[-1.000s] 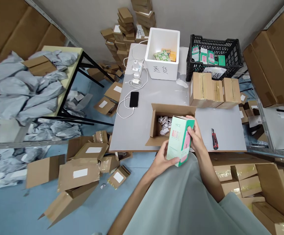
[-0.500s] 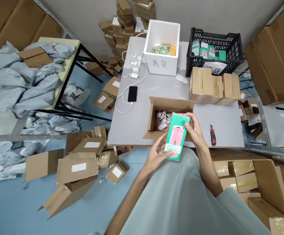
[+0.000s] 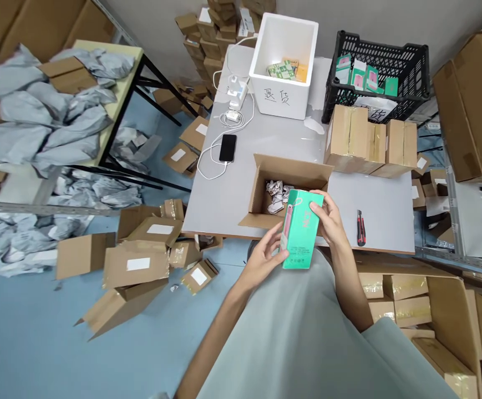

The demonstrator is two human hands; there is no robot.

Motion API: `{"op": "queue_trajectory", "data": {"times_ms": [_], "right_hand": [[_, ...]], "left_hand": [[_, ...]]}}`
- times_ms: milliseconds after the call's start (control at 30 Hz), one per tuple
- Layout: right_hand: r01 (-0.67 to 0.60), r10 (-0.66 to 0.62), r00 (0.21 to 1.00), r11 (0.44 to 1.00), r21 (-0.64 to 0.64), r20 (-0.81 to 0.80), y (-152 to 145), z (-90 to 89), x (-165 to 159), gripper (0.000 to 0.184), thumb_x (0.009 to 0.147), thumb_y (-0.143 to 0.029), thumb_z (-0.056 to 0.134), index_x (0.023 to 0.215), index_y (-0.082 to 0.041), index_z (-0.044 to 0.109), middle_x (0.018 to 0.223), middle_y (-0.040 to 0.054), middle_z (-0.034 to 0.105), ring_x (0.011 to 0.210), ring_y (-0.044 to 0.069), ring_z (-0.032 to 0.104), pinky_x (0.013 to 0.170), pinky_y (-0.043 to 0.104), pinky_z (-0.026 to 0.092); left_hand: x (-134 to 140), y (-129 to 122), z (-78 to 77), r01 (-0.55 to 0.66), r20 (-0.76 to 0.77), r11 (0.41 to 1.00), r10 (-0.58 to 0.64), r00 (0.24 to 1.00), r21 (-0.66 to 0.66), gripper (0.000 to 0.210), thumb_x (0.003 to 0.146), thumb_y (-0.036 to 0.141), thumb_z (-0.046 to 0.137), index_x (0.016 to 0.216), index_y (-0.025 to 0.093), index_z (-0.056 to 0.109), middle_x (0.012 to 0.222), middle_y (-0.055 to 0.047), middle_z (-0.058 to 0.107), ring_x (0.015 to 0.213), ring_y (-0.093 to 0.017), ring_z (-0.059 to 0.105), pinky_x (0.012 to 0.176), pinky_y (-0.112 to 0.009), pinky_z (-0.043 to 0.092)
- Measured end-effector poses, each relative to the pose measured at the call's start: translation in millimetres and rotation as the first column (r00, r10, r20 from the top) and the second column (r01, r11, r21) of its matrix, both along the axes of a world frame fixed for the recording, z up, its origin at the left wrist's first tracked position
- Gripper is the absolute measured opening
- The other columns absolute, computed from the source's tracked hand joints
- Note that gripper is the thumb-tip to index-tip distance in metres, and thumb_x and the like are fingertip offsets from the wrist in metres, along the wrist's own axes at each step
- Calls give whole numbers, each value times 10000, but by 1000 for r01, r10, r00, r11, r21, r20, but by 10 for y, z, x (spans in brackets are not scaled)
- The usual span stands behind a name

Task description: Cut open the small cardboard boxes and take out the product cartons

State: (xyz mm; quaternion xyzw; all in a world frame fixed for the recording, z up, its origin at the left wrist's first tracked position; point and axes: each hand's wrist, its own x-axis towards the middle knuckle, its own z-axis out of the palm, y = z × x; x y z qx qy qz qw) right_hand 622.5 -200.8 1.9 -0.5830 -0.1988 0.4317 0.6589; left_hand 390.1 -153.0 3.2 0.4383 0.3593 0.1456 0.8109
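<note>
Between my two hands is a green product box (image 3: 305, 235) with pink lettering on the face toward me and a pink picture along its left side. My left hand (image 3: 265, 256) grips its lower left edge, thumb in front. At the upper right edge, my right hand (image 3: 327, 216) holds it with the thumb on the face. Just beyond it on the table (image 3: 344, 194) stands an open cardboard box (image 3: 293, 166), crumpled paper (image 3: 277, 195) inside. The green box partly hides that carton's front.
A red and black utility knife (image 3: 361, 228) lies to the right. Sealed cartons (image 3: 349, 133), a black crate (image 3: 380, 52) of green boxes and a white foam box (image 3: 282, 102) stand behind. A phone (image 3: 228, 148) with cable lies left. Cartons (image 3: 136, 266) cover part of the floor.
The green box has been turned in my hands: its pictured front now faces left, and a lettered side faces me. Both hands still hold it. The view has shifted slightly.
</note>
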Motion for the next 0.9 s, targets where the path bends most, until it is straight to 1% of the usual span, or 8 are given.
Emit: {"op": "queue_trajectory", "data": {"times_ms": [100, 233, 367, 533, 600, 733, 800, 900], "right_hand": [[69, -66, 995, 997, -31, 75, -3, -31, 34, 596, 815, -695, 923, 1193, -302, 683, 1174, 47, 787, 1101, 264, 732, 971, 399, 631], [11, -10, 996, 1000, -19, 88, -79, 10, 87, 644, 860, -773, 856, 1274, -321, 656, 1304, 73, 776, 1201, 284, 739, 977, 414, 644], [-80, 79, 997, 996, 45, 17, -160, 87, 166, 753, 834, -838, 841, 1357, -343, 621, 1411, 85, 750, 1260, 307, 740, 950, 430, 662], [-105, 109, 993, 990, 89, -40, -172, 88, 163, 759, 823, -838, 836, 1378, -365, 627, 1354, 58, 764, 1179, 307, 765, 969, 473, 672], [-54, 55, 998, 996, 77, -14, -159, 79, 141, 741, 832, -831, 825, 1368, -355, 636, 1320, 55, 771, 1166, 302, 766, 987, 472, 671], [59, -60, 995, 998, 22, 80, -135, 75, 130, 703, 836, -758, 870, 1336, -316, 648, 1257, 62, 789, 1205, 294, 752, 1038, 441, 651], [117, -115, 984, 993, -3, 132, -126, 77, 127, 695, 825, -731, 899, 1312, -300, 653, 1244, 70, 796, 1209, 290, 746, 1040, 427, 645], [161, -159, 970, 987, 4, 186, -121, 91, 111, 674, 830, -708, 915, 1303, -300, 660, 1243, 75, 793, 1190, 281, 747, 1001, 412, 650]], "left_hand": [[37, 54, -9, 49, -45, 998, -48, 998, 29, 985, 797, 458, 1026, 1660, 298, 579, 1663, -163, 615, 1439, -354, 657, 1084, -428, 631], [41, 91, 3, 48, 21, 999, -48, 999, -8, 919, 764, 402, 1053, 1581, 284, 648, 1649, -150, 637, 1400, -331, 685, 1096, -406, 624], [-17, 110, -2, 49, 120, 984, -28, 992, -174, 895, 727, 444, 1072, 1524, 289, 695, 1556, -136, 718, 1375, -337, 717, 1093, -400, 619], [-40, 89, -63, 187, 192, 916, -124, 973, -355, 1009, 691, 585, 1064, 1566, 290, 659, 1442, -144, 781, 1277, -356, 779, 1072, -461, 628], [14, 89, -49, 228, 198, 921, -171, 965, -317, 975, 730, 616, 1036, 1567, 284, 660, 1465, -150, 770, 1318, -365, 762, 1111, -486, 614], [168, 155, 59, 181, 99, 983, -178, 979, -23, 866, 812, 560, 1004, 1560, 266, 679, 1624, -148, 663, 1533, -372, 601, 1270, -479, 509], [221, 210, 102, 154, 12, 986, -155, 988, 69, 928, 814, 542, 1004, 1617, 272, 627, 1622, -154, 651, 1493, -371, 616, 1208, -479, 558], [247, 268, 108, 166, -46, 983, -163, 985, 74, 968, 803, 487, 1016, 1647, 280, 589, 1597, -159, 661, 1378, -353, 675, 1043, -440, 640]]}}
